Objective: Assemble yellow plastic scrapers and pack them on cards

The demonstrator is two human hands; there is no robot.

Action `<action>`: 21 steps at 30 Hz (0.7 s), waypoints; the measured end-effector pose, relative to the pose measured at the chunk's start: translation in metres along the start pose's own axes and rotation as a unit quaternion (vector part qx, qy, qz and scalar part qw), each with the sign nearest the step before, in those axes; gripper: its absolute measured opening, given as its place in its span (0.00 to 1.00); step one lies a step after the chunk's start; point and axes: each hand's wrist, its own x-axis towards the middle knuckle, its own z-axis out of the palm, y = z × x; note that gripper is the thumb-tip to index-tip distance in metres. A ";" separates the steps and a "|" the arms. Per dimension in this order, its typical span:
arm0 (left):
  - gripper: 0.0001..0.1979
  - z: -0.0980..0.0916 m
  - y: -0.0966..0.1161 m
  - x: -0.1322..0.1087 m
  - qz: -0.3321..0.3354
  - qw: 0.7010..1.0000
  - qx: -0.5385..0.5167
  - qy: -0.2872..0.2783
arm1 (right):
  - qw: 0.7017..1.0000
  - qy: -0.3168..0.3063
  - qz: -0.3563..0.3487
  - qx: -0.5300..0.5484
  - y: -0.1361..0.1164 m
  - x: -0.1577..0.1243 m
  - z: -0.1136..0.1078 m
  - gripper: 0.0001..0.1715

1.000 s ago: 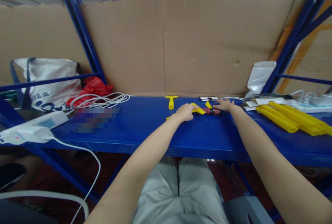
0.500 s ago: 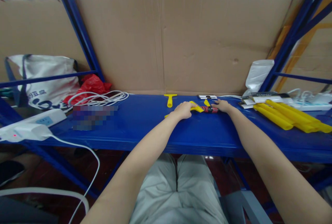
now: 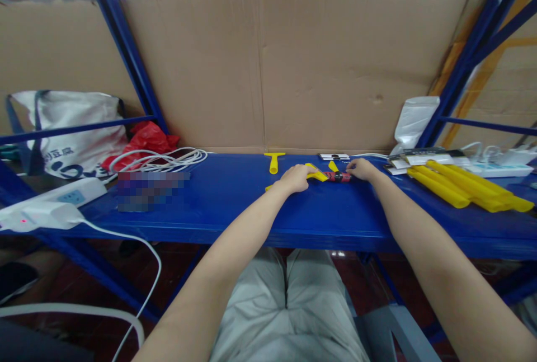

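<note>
Yellow tool (image 3: pixel 321 175) is lying low over the middle of the blue bench (image 3: pixel 210 205), nearer the back edge than the front. Left hand (image 3: pixel 297 177) is gripping it, fingers wrapped closed. Red-and-black piece (image 3: pixel 339 177) is sitting at the tool's right end. Right hand (image 3: pixel 359 169) is hovering at that piece's right end, fingers curled, thumb and fingertips nearly together; can't tell if they're holding anything. Small yellow wedge (image 3: pixel 333 166) is resting just behind the red-and-black piece. Along the back edge: yellow T-shaped piece (image 3: pixel 274 163) is lying left of centre, black-and-white packet (image 3: pixel 334 156) right of it. Toward the right end, yellow tubes (image 3: pixel 444 184) are lying side by side, flat boxes (image 3: pixel 432 156) just behind. White cables (image 3: pixel 168 160) are coiling near the back left corner, beside a red bag (image 3: pixel 146 142). White power strip (image 3: pixel 84 191) is sitting at the left end. Cardboard panel (image 3: pixel 201 71) is standing behind the back edge.
</note>
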 end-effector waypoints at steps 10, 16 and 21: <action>0.26 0.002 0.000 0.004 -0.010 0.997 -0.026 0.075 | 0.995 -0.072 0.052 -0.043 -0.016 -0.009 -0.018 0.09; 0.24 -0.001 0.001 0.002 -0.010 0.996 -0.019 0.091 | 0.984 0.051 -0.025 0.168 -0.044 -0.017 -0.028 0.12; 0.23 -0.003 0.002 0.001 -0.008 0.996 0.002 0.094 | 0.939 -0.005 -0.109 0.327 -0.078 -0.025 -0.029 0.17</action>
